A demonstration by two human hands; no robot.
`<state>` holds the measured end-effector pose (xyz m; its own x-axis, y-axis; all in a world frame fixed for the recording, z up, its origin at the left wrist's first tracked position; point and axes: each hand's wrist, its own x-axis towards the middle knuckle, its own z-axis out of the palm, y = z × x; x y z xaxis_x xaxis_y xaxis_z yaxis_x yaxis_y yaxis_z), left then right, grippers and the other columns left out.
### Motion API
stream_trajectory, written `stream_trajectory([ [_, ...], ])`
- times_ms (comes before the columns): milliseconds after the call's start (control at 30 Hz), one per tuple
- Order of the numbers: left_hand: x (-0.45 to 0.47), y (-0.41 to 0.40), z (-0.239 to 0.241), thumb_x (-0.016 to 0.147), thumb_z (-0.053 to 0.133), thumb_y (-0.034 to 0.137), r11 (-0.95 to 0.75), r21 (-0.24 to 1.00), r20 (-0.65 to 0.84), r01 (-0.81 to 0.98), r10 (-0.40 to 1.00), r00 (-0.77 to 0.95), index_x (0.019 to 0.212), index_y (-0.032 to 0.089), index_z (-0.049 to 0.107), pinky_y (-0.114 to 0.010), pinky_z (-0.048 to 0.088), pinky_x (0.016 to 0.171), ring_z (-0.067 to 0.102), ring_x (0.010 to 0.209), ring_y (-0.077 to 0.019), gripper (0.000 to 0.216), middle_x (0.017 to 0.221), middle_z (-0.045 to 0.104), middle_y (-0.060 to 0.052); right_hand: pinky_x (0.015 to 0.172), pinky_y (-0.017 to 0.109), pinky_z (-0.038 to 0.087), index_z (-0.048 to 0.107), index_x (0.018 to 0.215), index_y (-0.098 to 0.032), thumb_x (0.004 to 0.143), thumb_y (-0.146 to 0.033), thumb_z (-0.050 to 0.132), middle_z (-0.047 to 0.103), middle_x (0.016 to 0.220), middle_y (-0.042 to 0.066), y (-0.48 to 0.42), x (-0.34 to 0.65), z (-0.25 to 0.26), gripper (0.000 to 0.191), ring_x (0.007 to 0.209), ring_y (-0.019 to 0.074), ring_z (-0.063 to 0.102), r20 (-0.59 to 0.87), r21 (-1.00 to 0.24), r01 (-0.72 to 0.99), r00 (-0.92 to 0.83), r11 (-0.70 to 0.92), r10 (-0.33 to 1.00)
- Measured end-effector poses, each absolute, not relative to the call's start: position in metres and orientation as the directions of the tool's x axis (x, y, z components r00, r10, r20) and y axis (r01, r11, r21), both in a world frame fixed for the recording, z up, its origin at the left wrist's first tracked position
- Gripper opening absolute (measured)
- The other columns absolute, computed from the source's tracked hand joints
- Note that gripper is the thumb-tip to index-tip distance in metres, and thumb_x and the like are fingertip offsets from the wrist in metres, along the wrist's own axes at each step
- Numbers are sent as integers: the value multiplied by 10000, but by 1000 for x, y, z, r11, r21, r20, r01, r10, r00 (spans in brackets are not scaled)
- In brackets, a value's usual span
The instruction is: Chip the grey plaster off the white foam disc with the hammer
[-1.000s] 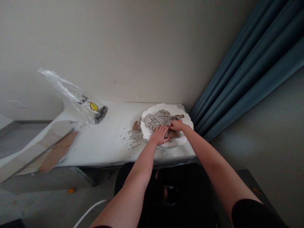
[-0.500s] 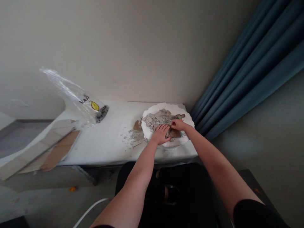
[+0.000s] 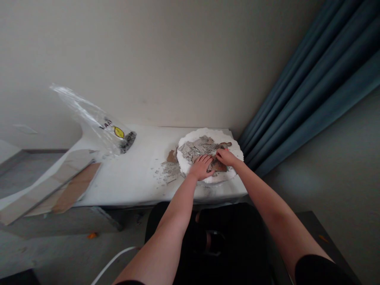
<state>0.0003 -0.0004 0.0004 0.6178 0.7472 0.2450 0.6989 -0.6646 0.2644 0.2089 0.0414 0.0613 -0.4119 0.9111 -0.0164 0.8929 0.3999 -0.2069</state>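
A white, rough-edged round piece (image 3: 190,136) lies at the right end of the table, covered with grey crumbly scraps (image 3: 197,147). My left hand (image 3: 201,168) rests on it, palm down with fingers stretched out, against a torn brown cardboard-like piece (image 3: 219,166). Just to the right, my right hand (image 3: 226,156) has its fingers pinched together at the upper edge of that brown piece. What lies between those fingertips is hidden. Beyond the right hand sits a small brown curled scrap (image 3: 226,145).
Grey crumbs (image 3: 170,170) are scattered on the white table (image 3: 127,178) left of the round piece. A clear plastic bag (image 3: 103,126) with dark contents stands farther left, near cardboard strips (image 3: 75,188). A blue curtain (image 3: 297,103) hangs at the right.
My right hand has shifted slightly to the right, its fingers still pinched. My left hand has stayed nearly in place.
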Motion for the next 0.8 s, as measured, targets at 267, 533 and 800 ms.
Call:
stream_trajectory([
  [267, 0, 1, -1, 931, 543, 554, -677, 268, 266, 686, 736, 622, 1522, 155, 479, -486, 260, 1309, 369, 1541, -297, 716, 1627, 470, -136, 827, 311, 438, 653, 1130, -139, 1070, -222, 452, 718, 1134, 165, 14, 212, 54, 225, 1026, 254, 661, 34, -235, 940, -247, 248, 969],
  [533, 0, 0, 0, 945, 520, 554, -669, 264, 242, 695, 744, 623, 1535, 135, 466, -480, 233, 1319, 353, 1552, -293, 726, 1633, 463, -141, 876, 330, 451, 639, 1166, -144, 1061, -231, 449, 695, 1235, 179, 17, 206, 48, 234, 1066, 273, 659, 60, -277, 942, -182, 192, 981],
  [800, 0, 2, 1, 946, 530, 560, -669, 254, 232, 699, 743, 627, 1505, 145, 504, -483, 232, 1317, 360, 1545, -296, 697, 1630, 467, -139, 793, 330, 477, 587, 1184, -149, 1075, -222, 321, 710, 1075, 143, 14, 215, 46, 296, 875, 236, 655, 89, -345, 929, -110, 135, 990],
])
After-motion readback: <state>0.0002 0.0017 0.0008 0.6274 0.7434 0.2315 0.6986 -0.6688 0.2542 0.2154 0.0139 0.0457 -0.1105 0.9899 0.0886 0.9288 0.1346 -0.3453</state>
